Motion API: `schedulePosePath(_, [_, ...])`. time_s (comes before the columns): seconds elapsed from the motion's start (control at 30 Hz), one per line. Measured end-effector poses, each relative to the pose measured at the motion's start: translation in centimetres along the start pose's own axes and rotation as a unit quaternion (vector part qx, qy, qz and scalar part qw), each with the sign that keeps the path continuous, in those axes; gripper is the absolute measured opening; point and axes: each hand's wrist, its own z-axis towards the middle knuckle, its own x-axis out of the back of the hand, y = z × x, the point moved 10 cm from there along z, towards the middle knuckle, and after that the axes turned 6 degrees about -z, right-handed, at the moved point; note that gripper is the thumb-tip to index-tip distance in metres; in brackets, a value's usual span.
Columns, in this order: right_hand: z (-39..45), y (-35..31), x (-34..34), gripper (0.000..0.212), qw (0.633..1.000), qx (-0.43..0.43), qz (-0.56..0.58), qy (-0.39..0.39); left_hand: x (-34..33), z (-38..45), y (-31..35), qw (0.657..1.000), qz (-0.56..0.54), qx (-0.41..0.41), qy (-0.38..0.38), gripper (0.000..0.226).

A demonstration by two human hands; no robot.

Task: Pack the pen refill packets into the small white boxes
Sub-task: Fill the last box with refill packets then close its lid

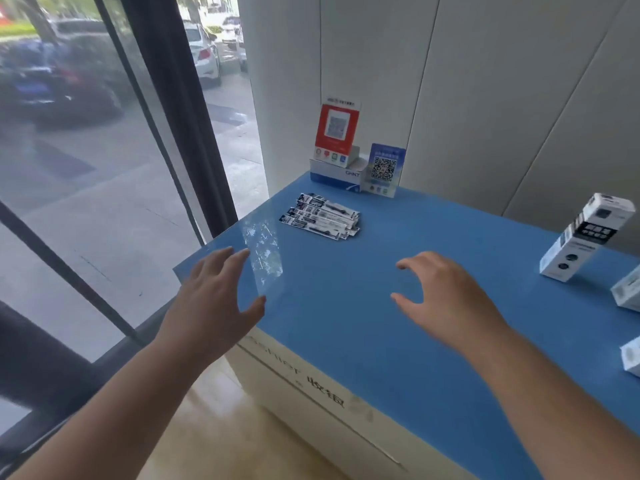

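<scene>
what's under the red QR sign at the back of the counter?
The red QR sign stands on a white-and-blue box, which rests on the blue counter. The box is closed; its contents cannot be seen.

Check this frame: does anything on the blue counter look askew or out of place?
Yes. The tall white box at the right stands tilted rather than square on the blue counter. The refill packets lie in a loose fanned stack. Both the left hand and the right hand hover empty.
</scene>
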Motion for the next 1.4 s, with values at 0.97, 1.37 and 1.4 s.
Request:
schedulePosePath(0.97, [20.1, 0.1, -7.4, 0.046, 0.984, -0.173, 0.015, -0.035, -16.6, 28.6, -5.1, 0.950, 0.046, -0.234, -0.202, 0.105])
schedulePosePath(1.37, [20.8, -0.1, -7.8, 0.043, 0.962, -0.273, 0.019, 0.020, -24.1, 31.6, 3.6, 0.832, 0.038, -0.478, -0.278, 0.077])
schedulePosePath(1.4, [20.7, -0.1, -8.1, 0.043, 0.961, -0.276, 0.018, 0.020, -24.2, 31.6, 3.7, 0.827, 0.046, -0.484, -0.281, 0.074])
